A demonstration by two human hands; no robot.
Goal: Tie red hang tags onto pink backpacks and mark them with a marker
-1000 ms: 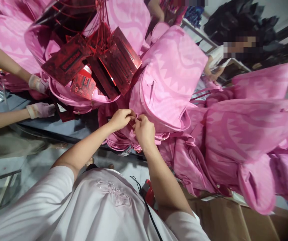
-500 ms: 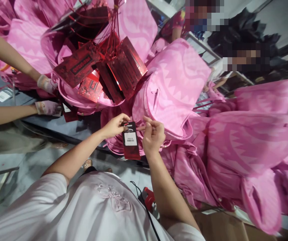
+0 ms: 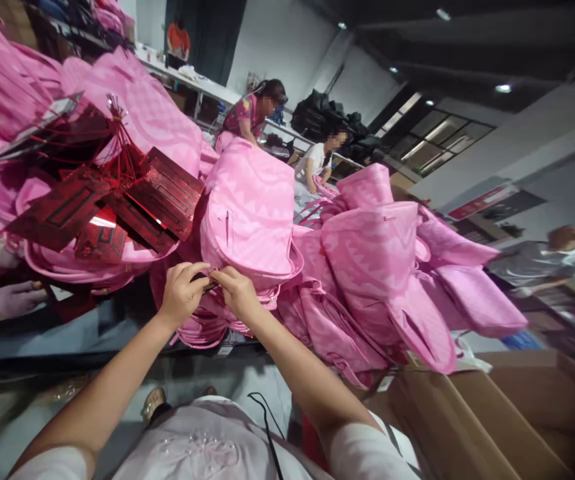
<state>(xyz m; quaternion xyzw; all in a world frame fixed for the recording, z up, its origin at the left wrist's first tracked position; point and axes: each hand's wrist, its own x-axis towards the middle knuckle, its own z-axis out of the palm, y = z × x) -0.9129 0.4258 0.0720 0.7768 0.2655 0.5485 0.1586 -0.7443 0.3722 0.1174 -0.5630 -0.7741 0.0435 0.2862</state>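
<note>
My left hand and my right hand meet at the fingertips in front of a pink backpack. A dark hang tag shows as a thin edge at my left fingers, which pinch it. My right fingers are also pinched together, but what they hold is hidden. Up and to the left, a bunch of shiny red and black hang tags on red strings lies over another pink backpack. More pink straps and fabric sit just beneath my hands.
Gloved hands of a co-worker are at the left by the dark table edge. Pink backpacks pile up at the right, above open cardboard boxes. Several people work farther back, near a long white table.
The view has swung up and right. My hands have come together; the tag, which hung face-on with its barcode label showing, is now mostly hidden between them.
</note>
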